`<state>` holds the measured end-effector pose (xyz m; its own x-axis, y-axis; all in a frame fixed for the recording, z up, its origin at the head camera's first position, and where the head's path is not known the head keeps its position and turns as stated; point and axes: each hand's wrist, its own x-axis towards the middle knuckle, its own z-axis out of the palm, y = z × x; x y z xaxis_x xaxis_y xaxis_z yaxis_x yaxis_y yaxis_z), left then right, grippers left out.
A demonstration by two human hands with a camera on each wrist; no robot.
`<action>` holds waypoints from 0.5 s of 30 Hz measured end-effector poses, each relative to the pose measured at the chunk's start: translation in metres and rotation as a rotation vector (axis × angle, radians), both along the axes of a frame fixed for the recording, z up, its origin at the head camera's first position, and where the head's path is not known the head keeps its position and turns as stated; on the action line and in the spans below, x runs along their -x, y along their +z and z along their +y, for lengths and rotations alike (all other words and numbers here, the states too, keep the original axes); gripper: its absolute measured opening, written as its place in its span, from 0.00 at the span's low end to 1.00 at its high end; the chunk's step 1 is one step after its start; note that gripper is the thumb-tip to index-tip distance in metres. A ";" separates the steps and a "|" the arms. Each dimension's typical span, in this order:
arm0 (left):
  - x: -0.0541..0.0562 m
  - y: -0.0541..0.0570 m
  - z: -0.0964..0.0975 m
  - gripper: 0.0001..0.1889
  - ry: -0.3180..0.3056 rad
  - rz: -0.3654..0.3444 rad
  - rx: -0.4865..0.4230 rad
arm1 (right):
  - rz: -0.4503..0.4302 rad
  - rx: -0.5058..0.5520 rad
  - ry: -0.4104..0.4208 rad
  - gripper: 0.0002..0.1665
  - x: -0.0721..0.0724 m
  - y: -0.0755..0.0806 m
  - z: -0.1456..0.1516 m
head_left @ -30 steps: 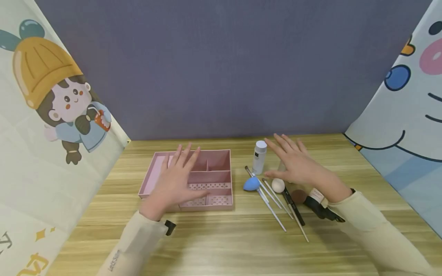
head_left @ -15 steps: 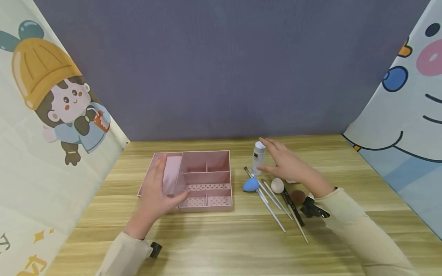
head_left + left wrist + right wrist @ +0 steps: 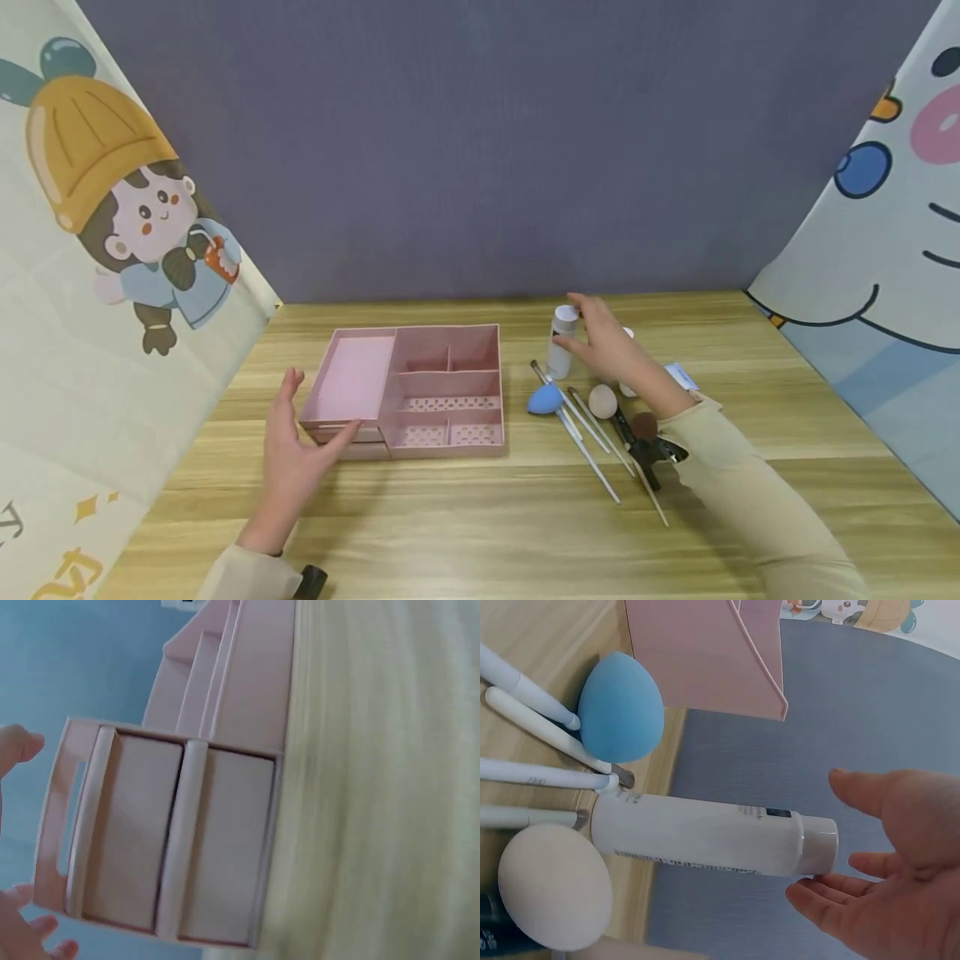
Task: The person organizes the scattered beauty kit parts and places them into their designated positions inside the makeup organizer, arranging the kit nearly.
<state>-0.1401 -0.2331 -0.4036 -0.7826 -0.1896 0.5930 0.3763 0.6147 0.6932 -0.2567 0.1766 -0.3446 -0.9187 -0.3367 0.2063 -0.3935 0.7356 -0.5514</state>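
The white bottle [image 3: 559,360] stands upright at the far side of the bench [image 3: 450,533], right of the pink box [image 3: 450,452]. The right hand [image 3: 611,342] is at its cap [image 3: 821,844], thumb and fingers parted to either side, gripping nothing. The left hand [image 3: 296,458], its fingers spread, is at the box's near left corner, holding nothing.

The step in hand looks like taking hold of the bottle: best to close evenly low on the cap or just beneath it, then raise it straight, since brushes [image 3: 540,774] and the blue sponge [image 3: 545,400] lie close by its foot and could be dragged or knocked.

Whether the right fingertips touch the cap is hard to tell. The right wrist partly hides a second white container [image 3: 627,390]; the sleeve [image 3: 750,492] cuts across a blue-and-white packet [image 3: 681,376]. The bottle's lettering is too small to read.
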 end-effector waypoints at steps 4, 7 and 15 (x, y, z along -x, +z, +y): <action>-0.002 -0.003 -0.007 0.54 0.007 -0.106 -0.116 | 0.021 0.058 -0.020 0.41 0.005 -0.004 -0.001; -0.001 -0.004 -0.009 0.51 0.005 -0.155 -0.180 | 0.021 0.108 -0.039 0.38 0.009 -0.006 -0.001; -0.007 -0.009 -0.012 0.39 0.045 -0.221 -0.237 | 0.010 0.169 -0.067 0.29 0.016 -0.013 -0.008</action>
